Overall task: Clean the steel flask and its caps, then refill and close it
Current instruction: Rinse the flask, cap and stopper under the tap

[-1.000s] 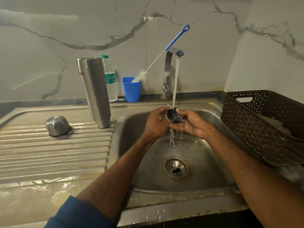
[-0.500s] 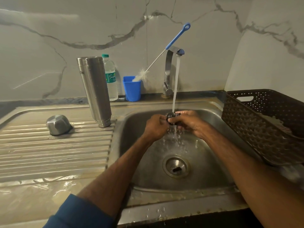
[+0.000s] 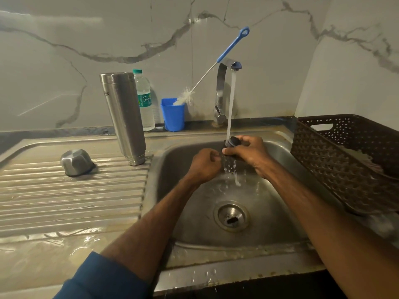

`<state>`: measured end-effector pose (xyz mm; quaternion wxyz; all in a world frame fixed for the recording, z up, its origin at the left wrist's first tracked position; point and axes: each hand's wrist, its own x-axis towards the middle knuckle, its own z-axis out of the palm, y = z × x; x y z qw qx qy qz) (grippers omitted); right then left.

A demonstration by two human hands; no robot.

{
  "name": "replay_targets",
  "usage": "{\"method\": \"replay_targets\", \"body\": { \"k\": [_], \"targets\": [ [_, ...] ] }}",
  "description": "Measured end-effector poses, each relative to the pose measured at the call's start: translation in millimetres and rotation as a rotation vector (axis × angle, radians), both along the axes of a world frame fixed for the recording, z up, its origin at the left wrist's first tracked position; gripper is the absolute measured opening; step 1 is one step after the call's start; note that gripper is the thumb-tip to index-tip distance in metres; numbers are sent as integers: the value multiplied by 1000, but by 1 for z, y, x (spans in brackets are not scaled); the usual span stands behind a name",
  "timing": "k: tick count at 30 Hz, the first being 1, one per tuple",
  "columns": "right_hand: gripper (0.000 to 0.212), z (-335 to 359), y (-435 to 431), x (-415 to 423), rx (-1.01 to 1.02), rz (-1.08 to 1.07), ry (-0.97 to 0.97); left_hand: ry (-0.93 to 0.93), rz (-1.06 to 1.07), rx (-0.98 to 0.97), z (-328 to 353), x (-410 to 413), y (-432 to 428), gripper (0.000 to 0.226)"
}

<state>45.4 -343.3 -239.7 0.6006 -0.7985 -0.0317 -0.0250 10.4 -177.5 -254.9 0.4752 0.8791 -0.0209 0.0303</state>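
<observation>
Standing by the sink, I can read very little. The steel flask [image 3: 123, 117] on the draining board has dark print near its top edge, turned mostly out of sight, with only the letters "OW" showing. The water bottle [image 3: 145, 100] behind it has a green label [image 3: 145, 100] with white cursive writing that starts with "S"; the rest is too small to read.

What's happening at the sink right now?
A person is rinsing the flask's dark inner cap under the running tap. The right hand grips it; the left hand is curled beside it, contact unclear. The steel flask stands on the drainboard, with the steel outer cap lying apart from it.
</observation>
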Motion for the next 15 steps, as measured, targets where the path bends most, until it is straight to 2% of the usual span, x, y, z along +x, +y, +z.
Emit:
{"method": "replay_targets", "body": {
  "k": [2,8,10,15],
  "targets": [
    [63,0,2,-2,-22,32,8,-23,18,23,-2,3,1,15],
    [52,3,2,-3,-39,70,-6,-40,24,-12,1,-1,0,17],
    [52,1,2,-3,-152,82,-30,-42,29,-8,2,-2,0,21],
    [40,0,4,-1,-211,79,-79,-140,13,-93,3,-11,6,37]
  ]
}}
